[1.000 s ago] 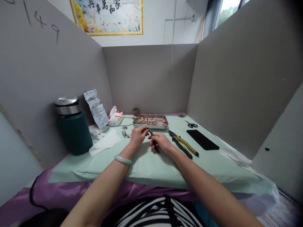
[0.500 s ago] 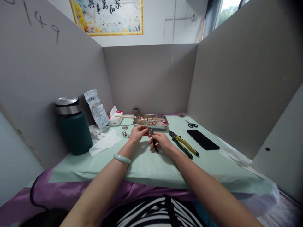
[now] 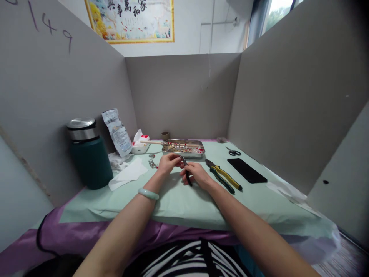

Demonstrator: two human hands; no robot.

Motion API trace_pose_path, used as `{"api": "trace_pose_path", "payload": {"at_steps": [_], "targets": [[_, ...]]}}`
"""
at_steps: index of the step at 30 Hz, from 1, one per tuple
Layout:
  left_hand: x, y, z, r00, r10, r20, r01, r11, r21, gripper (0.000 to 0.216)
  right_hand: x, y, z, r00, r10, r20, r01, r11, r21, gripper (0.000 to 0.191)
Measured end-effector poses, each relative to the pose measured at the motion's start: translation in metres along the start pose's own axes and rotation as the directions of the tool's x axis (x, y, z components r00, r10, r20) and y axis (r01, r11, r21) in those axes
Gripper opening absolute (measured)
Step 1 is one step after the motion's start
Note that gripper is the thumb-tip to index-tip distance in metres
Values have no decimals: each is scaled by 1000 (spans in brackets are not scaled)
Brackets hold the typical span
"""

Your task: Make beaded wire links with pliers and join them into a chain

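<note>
My right hand (image 3: 196,174) is closed around small black-handled pliers (image 3: 188,177), whose jaws point up and left to my left fingertips. My left hand (image 3: 169,162) is pinched at the plier tips, and whatever it holds is too small to make out. Just behind both hands stands a metal tray (image 3: 184,155) of red, gold and clear beads, with a wooden stick (image 3: 152,142) strung with red beads lying across it. Two small beaded pieces rest left of my left hand, the nearer a beaded chain (image 3: 152,164).
Large green-and-yellow pliers (image 3: 224,176), a black phone (image 3: 247,170) and scissors (image 3: 234,152) lie to the right. On the left are a green thermos (image 3: 90,157), a foil pouch (image 3: 117,132), white paper (image 3: 129,175) and a tissue pack (image 3: 140,144). Grey partitions (image 3: 184,96) enclose the table.
My right hand and the small pliers have shifted very slightly. My left hand stays in its pinch at the plier tips; nothing else has visibly moved.
</note>
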State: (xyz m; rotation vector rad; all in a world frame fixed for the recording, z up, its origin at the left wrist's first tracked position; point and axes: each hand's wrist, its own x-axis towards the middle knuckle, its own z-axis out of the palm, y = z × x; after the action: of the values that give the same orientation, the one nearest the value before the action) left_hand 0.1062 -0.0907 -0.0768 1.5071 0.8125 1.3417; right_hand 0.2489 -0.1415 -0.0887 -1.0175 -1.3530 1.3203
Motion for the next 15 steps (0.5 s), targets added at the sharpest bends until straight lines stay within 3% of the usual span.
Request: {"api": "trace_pose_path", "payload": {"at_steps": [15], "targets": [[-2, 0, 3, 983, 177, -51, -152, 936, 316, 8, 1, 2, 1, 1000, -20, -21, 19, 999, -35, 15]]}}
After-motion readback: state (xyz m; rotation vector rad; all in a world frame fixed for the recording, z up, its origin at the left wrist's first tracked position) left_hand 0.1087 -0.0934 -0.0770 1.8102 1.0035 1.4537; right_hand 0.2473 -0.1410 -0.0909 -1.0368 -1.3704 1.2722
